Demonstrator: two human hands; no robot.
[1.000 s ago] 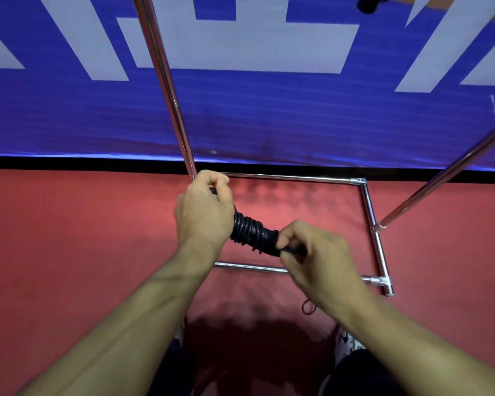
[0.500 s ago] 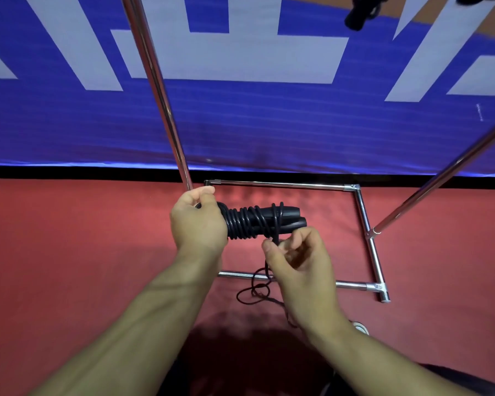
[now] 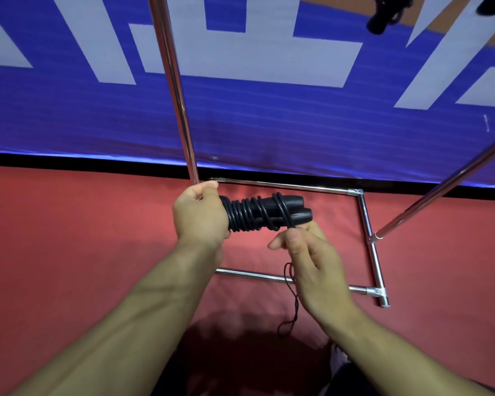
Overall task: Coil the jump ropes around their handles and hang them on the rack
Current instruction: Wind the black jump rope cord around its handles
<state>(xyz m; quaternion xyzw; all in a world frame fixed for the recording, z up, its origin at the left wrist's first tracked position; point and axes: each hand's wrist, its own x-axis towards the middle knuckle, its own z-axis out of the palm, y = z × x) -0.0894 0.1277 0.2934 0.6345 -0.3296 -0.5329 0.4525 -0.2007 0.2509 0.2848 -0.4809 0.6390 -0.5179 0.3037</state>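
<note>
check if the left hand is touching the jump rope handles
Touching. The head view shows the left hand wrapped around one end of the coiled jump rope handles, fingers curled over them.

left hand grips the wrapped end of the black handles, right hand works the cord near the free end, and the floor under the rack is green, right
Not quite: the head view shows the floor is red, not green. The rest stands: the left hand grips the wrapped end of the black handles, and the right hand works the cord near the free end, over the rack.
</note>
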